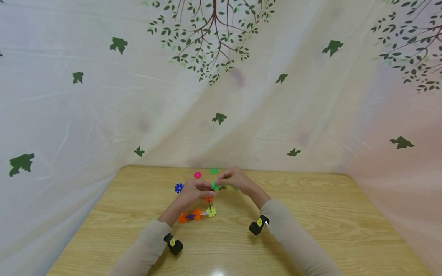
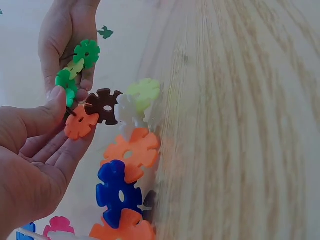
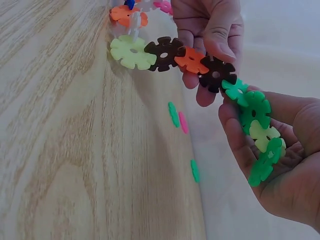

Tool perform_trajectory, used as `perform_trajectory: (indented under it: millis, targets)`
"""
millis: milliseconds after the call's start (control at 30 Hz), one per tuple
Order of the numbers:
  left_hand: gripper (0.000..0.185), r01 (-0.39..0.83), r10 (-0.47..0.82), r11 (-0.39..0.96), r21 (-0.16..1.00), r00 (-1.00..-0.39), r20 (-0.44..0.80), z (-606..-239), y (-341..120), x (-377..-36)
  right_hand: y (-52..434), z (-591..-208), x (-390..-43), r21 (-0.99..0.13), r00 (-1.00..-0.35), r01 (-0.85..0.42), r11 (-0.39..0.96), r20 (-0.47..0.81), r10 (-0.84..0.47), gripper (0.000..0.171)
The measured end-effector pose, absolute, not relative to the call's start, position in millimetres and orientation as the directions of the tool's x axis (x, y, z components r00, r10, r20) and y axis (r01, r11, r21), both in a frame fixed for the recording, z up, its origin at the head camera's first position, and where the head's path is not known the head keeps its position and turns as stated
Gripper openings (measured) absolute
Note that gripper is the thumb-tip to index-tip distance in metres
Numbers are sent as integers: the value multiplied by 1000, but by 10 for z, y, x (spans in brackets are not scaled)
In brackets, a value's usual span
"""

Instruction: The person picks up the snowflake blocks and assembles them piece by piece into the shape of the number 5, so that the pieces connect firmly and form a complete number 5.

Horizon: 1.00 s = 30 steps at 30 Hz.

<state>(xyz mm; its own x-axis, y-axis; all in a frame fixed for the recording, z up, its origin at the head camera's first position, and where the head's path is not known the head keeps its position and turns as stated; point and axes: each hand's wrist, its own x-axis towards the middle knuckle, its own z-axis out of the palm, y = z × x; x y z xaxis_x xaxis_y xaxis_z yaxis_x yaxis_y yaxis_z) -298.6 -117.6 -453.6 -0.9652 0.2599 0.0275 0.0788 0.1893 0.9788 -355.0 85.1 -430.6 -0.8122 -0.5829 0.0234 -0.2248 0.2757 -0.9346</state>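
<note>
Both hands hold a chain of slotted plastic snowflake discs, raised above the table at this end. My left hand (image 1: 191, 193) pinches a dark brown disc (image 3: 216, 74), its thumb on top and fingers beneath, beside an orange disc (image 3: 191, 61). My right hand (image 1: 238, 181) grips the green discs (image 3: 256, 112) close by, thumb and fingers on either side. A pale yellow disc (image 3: 265, 136) and another green disc (image 3: 266, 162) hang over the right palm. Toward the table the chain runs through a second brown disc (image 2: 105, 107), a light yellow disc (image 1: 211, 212) and an orange disc (image 1: 197, 214).
A pink disc (image 1: 197, 175) and a green disc (image 1: 214, 171) lie toward the back of the wooden table (image 1: 310, 230). Left of the left hand is a blue disc (image 1: 178, 188). A pale curtain (image 1: 172, 96) with leaf prints hangs behind the table.
</note>
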Motion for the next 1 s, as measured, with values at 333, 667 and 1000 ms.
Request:
perform_trajectory:
  millis: [333,667,1000]
  targets:
    - [25,55,228,165,985,-973,16,-4552,-1126,-2995,843,-4306,-3536,-930,-824,-209,304,0,-567,17]
    - [21,60,224,168,984,-974,22,-4514,-1087,-3002,871,-4313,-3525,-939,-830,-203,276,16,-557,18]
    - [27,61,288,152,986,-958,14,-4535,-1140,-3010,885,-4388,-3544,-941,-836,-202,273,20,-548,21]
